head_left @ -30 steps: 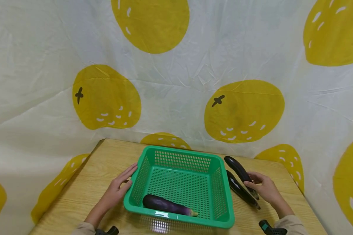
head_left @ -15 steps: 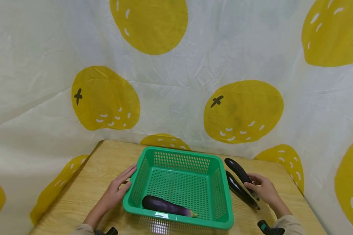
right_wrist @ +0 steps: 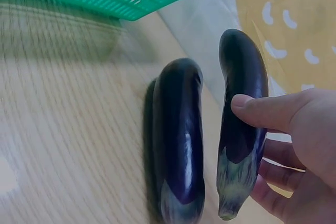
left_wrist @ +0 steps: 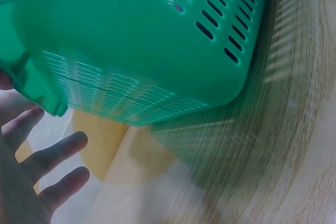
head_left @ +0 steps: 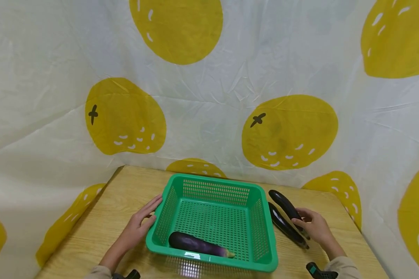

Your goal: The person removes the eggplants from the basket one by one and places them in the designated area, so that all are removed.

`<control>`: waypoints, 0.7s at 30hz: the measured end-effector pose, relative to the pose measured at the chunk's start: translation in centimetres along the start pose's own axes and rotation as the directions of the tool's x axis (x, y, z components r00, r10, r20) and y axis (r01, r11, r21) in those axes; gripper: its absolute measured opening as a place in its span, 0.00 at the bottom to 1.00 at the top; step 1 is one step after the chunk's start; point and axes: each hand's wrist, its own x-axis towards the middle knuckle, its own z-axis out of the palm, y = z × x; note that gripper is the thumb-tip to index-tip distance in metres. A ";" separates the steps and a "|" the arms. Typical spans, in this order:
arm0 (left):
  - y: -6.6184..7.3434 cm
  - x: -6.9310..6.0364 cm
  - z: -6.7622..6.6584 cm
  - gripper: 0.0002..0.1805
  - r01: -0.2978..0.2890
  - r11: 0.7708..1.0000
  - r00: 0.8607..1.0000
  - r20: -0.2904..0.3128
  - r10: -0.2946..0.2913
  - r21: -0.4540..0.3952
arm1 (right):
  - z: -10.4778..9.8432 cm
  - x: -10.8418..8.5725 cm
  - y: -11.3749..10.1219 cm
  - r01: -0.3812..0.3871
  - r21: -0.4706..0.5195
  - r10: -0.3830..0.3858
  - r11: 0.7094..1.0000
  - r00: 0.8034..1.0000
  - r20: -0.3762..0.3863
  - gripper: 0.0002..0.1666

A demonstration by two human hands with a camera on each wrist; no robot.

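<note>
My right hand (head_left: 313, 224) pinches a dark, glossy eggplant (right_wrist: 242, 93) between thumb and fingers, near its stem half. Just left of it a second eggplant (right_wrist: 181, 140) lies on the table, apart from the held one in the right wrist view. My left hand (head_left: 139, 226) touches the left rim of a green plastic basket (head_left: 213, 263), and in the left wrist view its lower fingers (left_wrist: 55, 156) are spread, extended and off the basket wall. Inside the basket, along its near side, rests a purple eggplant (head_left: 197, 244) with a pale stem end.
The basket stands mid-table on a light wood-grain table (head_left: 132, 186). Behind it hangs a white cloth (head_left: 202, 128) printed with large yellow fruit, reaching down to the table's back edge. The loose eggplant lies close along the basket's right wall.
My right hand and the eggplant it holds have shifted slightly right and toward me, widening the gap to the other eggplant. The left hand and basket have hardly moved.
</note>
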 end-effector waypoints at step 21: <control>-0.2 0.0 0.1 0.27 -0.022 1.000 1.000 -0.002 0.022 -0.009 | 1.0 0.2 2.1 -0.099 0.030 0.100 0.995 0.995 -0.023 0.35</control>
